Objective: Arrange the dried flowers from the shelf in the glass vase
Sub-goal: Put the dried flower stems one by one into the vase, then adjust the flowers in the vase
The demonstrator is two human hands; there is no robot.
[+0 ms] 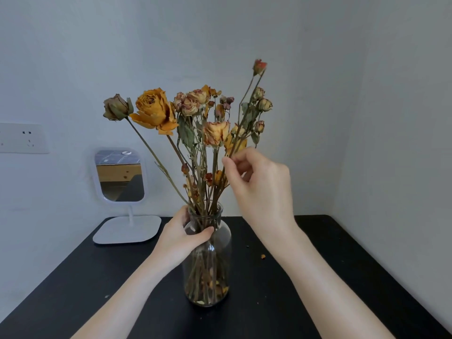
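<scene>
**Brittle stems at risk while the bunch is adjusted in the vase**

The glass vase (210, 265) stands upright near the middle of the dark surface (318, 265), and the dried flowers (195, 111) are already set in it, fanned out above the neck. The neck is gripped by the left hand (182, 237), with the thumb laid across the front of the glass. A thin stem on the right side of the bunch is pinched between thumb and fingertips of the right hand (256, 182). Whether more than one stem is caught there cannot be told.

The chief danger is judged to be breakage. The stems look dry and thin, and a sideways pull could snap one or shed petals. Petal crumbs (263, 256) are already scattered on the surface, and loose fragments lie in the bottom of the vase. If a stem were lifted sharply, its neighbours could be dragged up, since the stems are crowded at the narrow neck. If the left grip were loosened, the tall, top-heavy bunch might tip the vase.

The flowers are faded orange, yellow and dull pink. A large orange bloom (155, 111) leans left, and a red bud (259, 66) stands highest on the right. The leaves are grey-green and curled.
</scene>
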